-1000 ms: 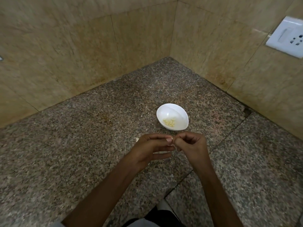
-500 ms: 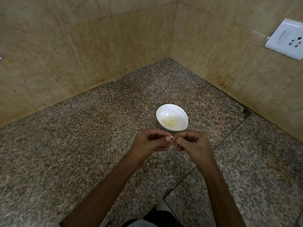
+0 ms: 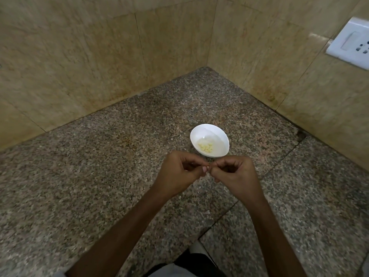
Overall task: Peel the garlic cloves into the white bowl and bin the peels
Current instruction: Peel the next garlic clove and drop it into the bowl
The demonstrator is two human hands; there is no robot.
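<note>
A small white bowl point(image 3: 216, 137) sits on the speckled granite counter and holds several pale yellow peeled garlic cloves point(image 3: 206, 147). Just in front of it my left hand point(image 3: 180, 172) and my right hand point(image 3: 234, 173) meet, fingers curled, fingertips touching. Between the fingertips they pinch a tiny garlic clove point(image 3: 208, 168), almost wholly hidden by the fingers. No bin is in view.
The granite counter point(image 3: 99, 176) fills a corner between two beige stone walls. A white switch and socket plate point(image 3: 351, 42) is mounted on the right wall. A seam in the counter runs diagonally under my right forearm.
Both hands have stayed together at the fingertips and drifted slightly up towards the bowl. A pale scrap seen under the left hand one second ago is now hidden.
</note>
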